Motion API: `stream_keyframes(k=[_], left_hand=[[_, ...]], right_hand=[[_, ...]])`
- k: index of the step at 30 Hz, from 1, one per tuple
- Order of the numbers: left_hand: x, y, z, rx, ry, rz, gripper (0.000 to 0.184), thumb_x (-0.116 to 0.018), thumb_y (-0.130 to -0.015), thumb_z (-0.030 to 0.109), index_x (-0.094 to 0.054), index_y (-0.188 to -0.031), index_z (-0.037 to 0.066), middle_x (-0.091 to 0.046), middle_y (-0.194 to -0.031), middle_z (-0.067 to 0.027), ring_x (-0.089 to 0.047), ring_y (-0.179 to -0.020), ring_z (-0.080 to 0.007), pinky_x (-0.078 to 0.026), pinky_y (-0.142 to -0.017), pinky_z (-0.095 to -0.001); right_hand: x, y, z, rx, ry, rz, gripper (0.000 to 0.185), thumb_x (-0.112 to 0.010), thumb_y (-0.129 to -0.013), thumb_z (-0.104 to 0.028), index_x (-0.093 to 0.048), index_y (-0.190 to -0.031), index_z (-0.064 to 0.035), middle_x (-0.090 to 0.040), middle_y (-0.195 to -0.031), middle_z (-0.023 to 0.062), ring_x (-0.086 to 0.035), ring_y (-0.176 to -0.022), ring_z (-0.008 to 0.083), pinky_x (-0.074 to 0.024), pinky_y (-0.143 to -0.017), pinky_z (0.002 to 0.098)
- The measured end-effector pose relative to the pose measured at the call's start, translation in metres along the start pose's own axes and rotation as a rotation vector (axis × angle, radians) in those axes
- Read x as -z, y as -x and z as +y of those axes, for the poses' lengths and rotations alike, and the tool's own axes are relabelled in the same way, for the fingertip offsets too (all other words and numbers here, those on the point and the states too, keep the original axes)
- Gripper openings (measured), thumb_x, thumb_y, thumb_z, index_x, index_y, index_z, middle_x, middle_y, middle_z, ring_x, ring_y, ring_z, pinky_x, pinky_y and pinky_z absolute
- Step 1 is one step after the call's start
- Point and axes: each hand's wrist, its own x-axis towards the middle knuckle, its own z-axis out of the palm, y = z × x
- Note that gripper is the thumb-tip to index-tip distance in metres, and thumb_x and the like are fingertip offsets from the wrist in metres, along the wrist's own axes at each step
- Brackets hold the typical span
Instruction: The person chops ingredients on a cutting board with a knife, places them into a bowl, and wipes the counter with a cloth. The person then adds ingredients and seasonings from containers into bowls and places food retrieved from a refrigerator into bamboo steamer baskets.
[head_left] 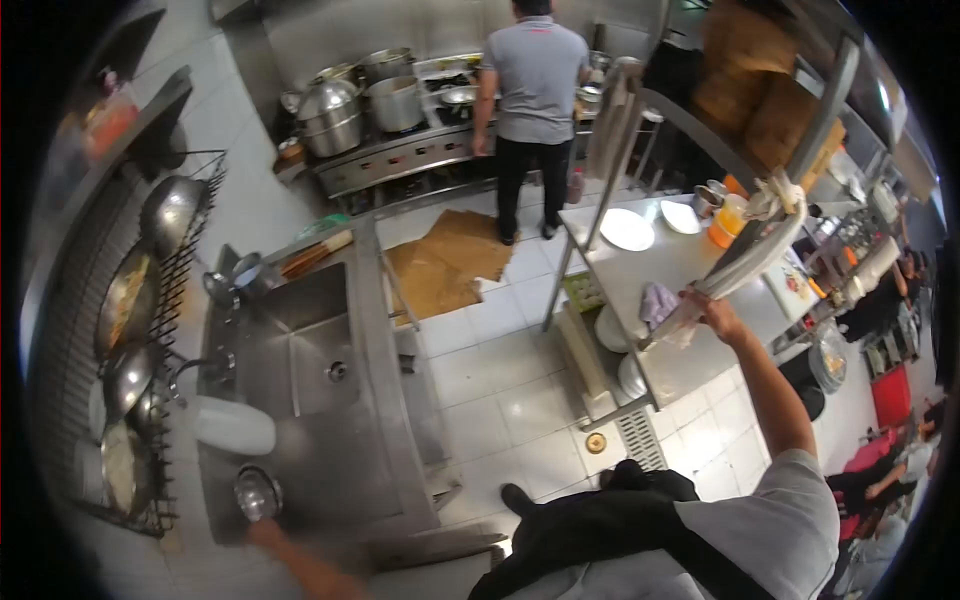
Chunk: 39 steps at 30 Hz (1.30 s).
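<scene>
head view. one sink basin [312, 345], our reference point. one metal bowl [258, 492], nearer us than the basin; we found the left hand [266, 535] at its rim, too blurred for us to tell the grip. one white cloth [752, 250], well right of the basin; we noted the right hand [714, 314] closed on its lower end. one co-worker [535, 85], beyond the basin, stood beside the stove [410, 160].

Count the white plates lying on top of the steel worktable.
2: a larger plate near the far end, and a smaller plate just right of it. More may be hidden behind the posts.
</scene>
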Motion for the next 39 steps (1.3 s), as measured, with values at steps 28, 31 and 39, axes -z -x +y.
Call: stream_keyframes(k=[28, 31, 39], left_hand=[[-0.099, 0.652, 0.263, -1.014, 0.452, -1.414, 0.02, -0.058, -0.085, 0.009, -0.059, -0.102, -0.003, -0.058, -0.085, -0.0038, -0.051, -0.075, -0.0116, -0.043, -0.065, -0.0285], [-0.116, 0.766, 0.266, -0.893, 0.423, -1.726, 0.009, -0.058, -0.089, 0.012, -0.057, -0.089, 0.004, -0.057, -0.081, -0.0003, -0.05, -0.068, -0.0056, -0.041, -0.053, -0.0226], [-0.159, 0.956, 0.268, -0.624, 0.251, -2.18, 0.01, -0.057, -0.093, 0.013, -0.051, -0.089, 0.006, -0.059, -0.09, -0.0046, -0.06, -0.081, -0.0125, -0.054, -0.066, -0.0311]], right_hand=[[0.067, 0.258, 0.306, -0.271, 0.206, 0.065, 0.083, -0.069, -0.079, -0.047, -0.034, -0.138, 0.0, -0.044, -0.134, 0.0275, -0.045, -0.123, 0.0398, -0.0377, -0.103, 0.0428], [0.117, 0.278, 0.312, -0.287, 0.038, 0.344, 0.082, -0.072, -0.078, -0.041, -0.034, -0.138, 0.0011, -0.042, -0.137, 0.0263, -0.043, -0.126, 0.037, -0.0388, -0.103, 0.0419], [0.2, 0.221, 0.329, -0.102, -0.301, 0.648, 0.077, -0.069, -0.084, -0.033, -0.028, -0.141, -0.0004, -0.036, -0.142, 0.0233, -0.033, -0.134, 0.034, -0.0335, -0.108, 0.0444]])
